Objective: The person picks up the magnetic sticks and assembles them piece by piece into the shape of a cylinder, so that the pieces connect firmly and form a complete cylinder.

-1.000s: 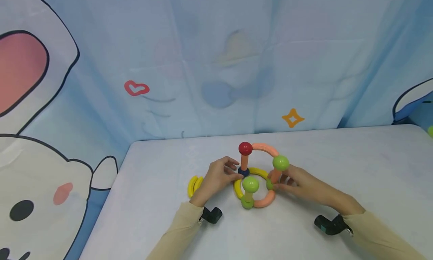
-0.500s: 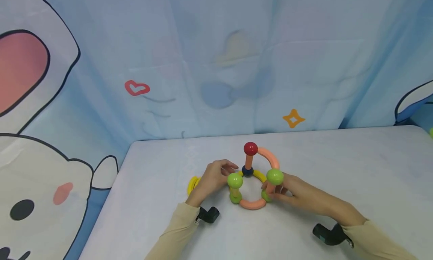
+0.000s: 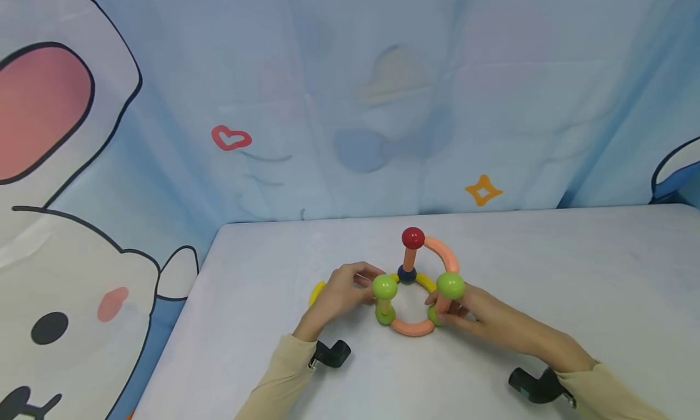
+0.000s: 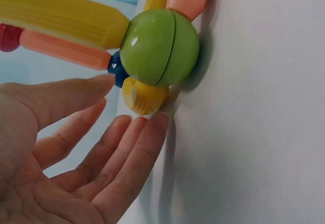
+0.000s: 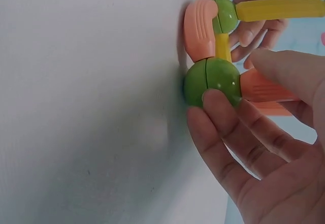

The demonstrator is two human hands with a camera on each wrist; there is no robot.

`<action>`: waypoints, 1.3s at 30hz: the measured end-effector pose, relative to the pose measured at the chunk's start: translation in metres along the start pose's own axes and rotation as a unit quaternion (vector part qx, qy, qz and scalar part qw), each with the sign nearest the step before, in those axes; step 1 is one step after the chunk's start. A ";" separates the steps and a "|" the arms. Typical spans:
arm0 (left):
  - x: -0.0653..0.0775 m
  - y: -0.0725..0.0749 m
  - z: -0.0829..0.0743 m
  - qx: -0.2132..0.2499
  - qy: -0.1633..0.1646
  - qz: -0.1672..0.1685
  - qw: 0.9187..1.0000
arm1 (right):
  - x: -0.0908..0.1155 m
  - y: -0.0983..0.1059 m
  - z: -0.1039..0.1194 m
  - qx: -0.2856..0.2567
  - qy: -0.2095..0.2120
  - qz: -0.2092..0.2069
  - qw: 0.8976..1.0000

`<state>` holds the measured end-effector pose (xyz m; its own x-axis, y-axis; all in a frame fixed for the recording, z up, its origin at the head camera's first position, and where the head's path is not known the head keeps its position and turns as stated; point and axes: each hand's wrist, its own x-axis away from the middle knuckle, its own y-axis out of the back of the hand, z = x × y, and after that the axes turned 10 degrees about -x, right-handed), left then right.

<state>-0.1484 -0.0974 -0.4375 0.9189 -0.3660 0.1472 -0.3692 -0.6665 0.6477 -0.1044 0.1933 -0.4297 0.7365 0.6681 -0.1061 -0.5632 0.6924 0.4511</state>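
Note:
A ball-and-stick building toy stands on the table, with a ring of orange curved rods [image 3: 412, 328] and yellow curved rods [image 3: 425, 282] at its base. A red ball [image 3: 412, 237] tops the rear post above a blue ball [image 3: 407, 275]. Green balls [image 3: 385, 287] cap the two nearer posts. An orange arched rod [image 3: 445, 253] runs from the red ball to the right green ball. My right hand [image 3: 481, 310] grips the right post's foot, fingertips on its lower green ball [image 5: 213, 82]. Beside the toy's left side, my left hand [image 3: 347, 286] holds its fingers loosely spread, fingertips close to a yellow rod's end [image 4: 144, 97].
Loose yellow curved pieces [image 3: 316, 292] lie behind the left wrist, mostly hidden by it. The white table [image 3: 262, 256] meets a blue printed curtain [image 3: 328, 165] at its back edge. Black wrist cameras [image 3: 332, 353] hang at both sleeves.
The toy has turned on the table: its front green-topped post has swung left and the red-topped post right. The right hand has kept its hold, while the left has stayed alongside.

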 end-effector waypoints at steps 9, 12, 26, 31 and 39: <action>0.004 0.007 0.004 -0.001 -0.011 -0.014 1.000 | 0.006 0.018 0.005 0.060 -0.045 -0.011 0.997; 0.009 0.020 0.009 -0.016 -0.020 -0.044 0.999 | 0.008 0.037 0.009 0.093 -0.049 -0.045 0.993; 0.030 0.044 0.011 -0.117 0.047 -0.035 0.991 | -0.045 0.081 0.063 0.099 -0.011 -0.136 0.986; 0.033 0.038 0.007 -0.141 0.049 0.000 0.989 | -0.065 0.076 0.077 0.098 -0.011 -0.082 0.992; 0.038 0.029 0.003 -0.158 0.073 0.014 0.985 | -0.077 0.066 0.079 0.074 -0.027 -0.034 0.996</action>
<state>-0.1250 -0.1327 -0.4153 0.9275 -0.2689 0.2596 -0.3546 -0.4135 0.8386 -0.1687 0.1664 -0.3215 0.7926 0.6023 -0.0953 -0.4523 0.6854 0.5706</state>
